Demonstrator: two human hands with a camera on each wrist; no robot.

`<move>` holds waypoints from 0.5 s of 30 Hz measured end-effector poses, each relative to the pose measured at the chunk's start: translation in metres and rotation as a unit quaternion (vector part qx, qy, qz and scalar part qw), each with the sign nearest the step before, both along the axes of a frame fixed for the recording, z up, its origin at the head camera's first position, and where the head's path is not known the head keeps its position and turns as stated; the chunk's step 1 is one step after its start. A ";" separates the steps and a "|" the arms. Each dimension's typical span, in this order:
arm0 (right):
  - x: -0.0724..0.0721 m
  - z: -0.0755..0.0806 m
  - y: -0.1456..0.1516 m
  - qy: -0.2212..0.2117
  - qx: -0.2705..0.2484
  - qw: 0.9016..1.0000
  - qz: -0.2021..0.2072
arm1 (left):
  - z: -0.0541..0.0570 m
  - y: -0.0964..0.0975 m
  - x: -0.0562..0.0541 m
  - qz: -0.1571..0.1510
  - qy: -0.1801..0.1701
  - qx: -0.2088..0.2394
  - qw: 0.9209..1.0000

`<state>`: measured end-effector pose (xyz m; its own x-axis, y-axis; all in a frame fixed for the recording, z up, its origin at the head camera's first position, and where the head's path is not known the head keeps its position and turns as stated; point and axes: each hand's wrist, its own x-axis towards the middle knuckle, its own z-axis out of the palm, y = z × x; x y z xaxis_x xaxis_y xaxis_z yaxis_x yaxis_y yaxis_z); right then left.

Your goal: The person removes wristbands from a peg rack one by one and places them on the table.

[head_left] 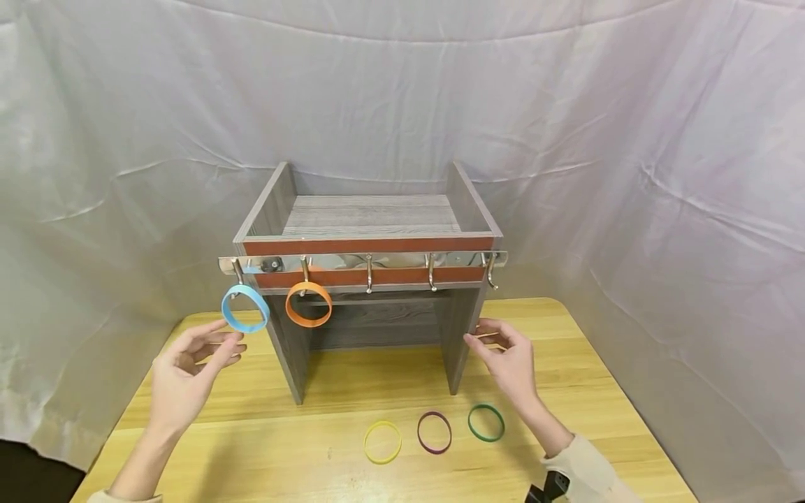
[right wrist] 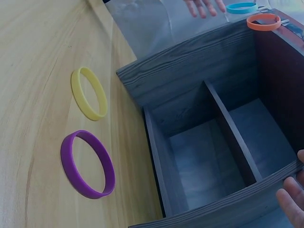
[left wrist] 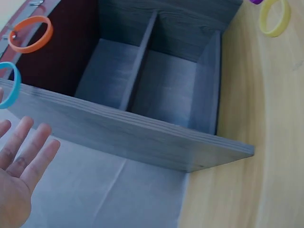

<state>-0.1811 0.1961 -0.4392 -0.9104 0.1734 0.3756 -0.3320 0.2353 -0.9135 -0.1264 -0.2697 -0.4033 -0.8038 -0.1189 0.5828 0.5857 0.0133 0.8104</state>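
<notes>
A light blue silicone wristband [head_left: 246, 327] hangs from the leftmost hook of a metal hook rail [head_left: 400, 261]. An orange wristband [head_left: 308, 323] hangs from the hook beside it. My left hand [head_left: 186, 377] hovers just below the blue band, its fingers extended and holding nothing in the left wrist view. My right hand [head_left: 511, 360] is by the right side panel [head_left: 458, 349] of the grey wooden shelf, fingers loosely bent around no object. Its fingertips lie close to the panel's edge; whether they touch it I cannot tell.
On the wooden table [head_left: 302, 454] before the shelf lie a yellow wristband [head_left: 382, 462], a purple wristband [right wrist: 69, 164] and a green wristband [head_left: 486, 439]. Three hooks on the rail's right hold no band. Grey cloth [head_left: 377, 105] hangs behind and at both sides.
</notes>
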 end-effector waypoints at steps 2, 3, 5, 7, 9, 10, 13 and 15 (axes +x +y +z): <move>0.000 0.000 0.000 0.002 0.001 1.000 0.000 | 0.007 -0.002 -0.001 0.008 -0.008 -0.007 1.000; 0.000 0.000 0.000 0.001 0.002 1.000 0.000 | 0.010 -0.003 -0.002 0.014 -0.011 -0.012 1.000; 0.000 0.000 0.000 0.000 0.002 1.000 0.000 | 0.016 -0.004 -0.004 0.021 -0.016 -0.017 1.000; 0.000 0.001 0.000 -0.002 0.003 1.000 -0.001 | 0.021 -0.005 -0.006 0.021 -0.011 -0.014 1.000; 0.000 0.001 0.000 -0.002 0.005 1.000 -0.002 | 0.025 -0.006 -0.008 0.017 -0.006 -0.008 1.000; 0.000 0.001 0.000 -0.001 0.007 1.000 -0.003 | 0.027 -0.005 -0.009 0.017 -0.004 -0.010 1.000; 0.000 0.001 0.000 0.000 0.010 1.000 -0.005 | 0.032 -0.004 -0.012 0.018 -0.002 -0.011 1.000; 0.000 0.000 0.001 0.001 0.012 1.000 -0.005 | 0.034 -0.003 -0.013 0.026 -0.010 -0.021 0.999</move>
<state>-0.1810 0.1966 -0.4389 -0.9081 0.1727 0.3815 -0.3313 0.2609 -0.9067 -0.1394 -0.2726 -0.3691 -0.8088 -0.1365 0.5721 0.5671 0.0771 0.8201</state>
